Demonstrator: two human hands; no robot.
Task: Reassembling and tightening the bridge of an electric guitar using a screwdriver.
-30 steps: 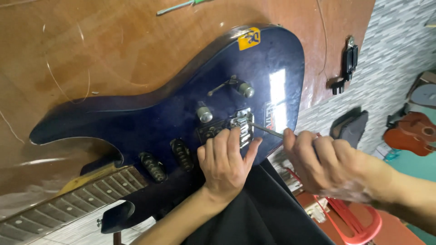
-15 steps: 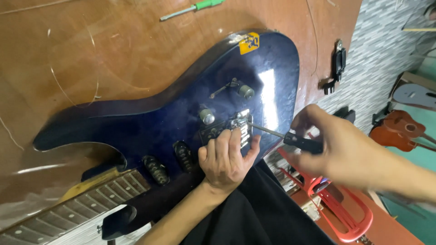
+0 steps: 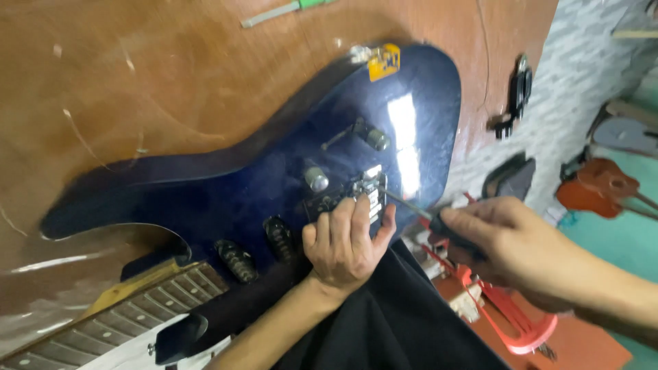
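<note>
Your left hand (image 3: 346, 240) lay flat and open on the dark blue electric guitar (image 3: 240, 185), fingers spread beside the metal bridge (image 3: 370, 192), gripping nothing. Your right hand (image 3: 510, 243) was curled tight around the black handle of a screwdriver (image 3: 428, 216), its thin shaft angled in with the tip right at the bridge. The guitar lay across the brown wooden worktop (image 3: 137, 75), body to the right, neck (image 3: 103, 322) running off lower left. Two silver knobs (image 3: 316, 179) sat just above your left fingers. A green-handled tool (image 3: 288, 9) rested at the worktop's far edge.
</note>
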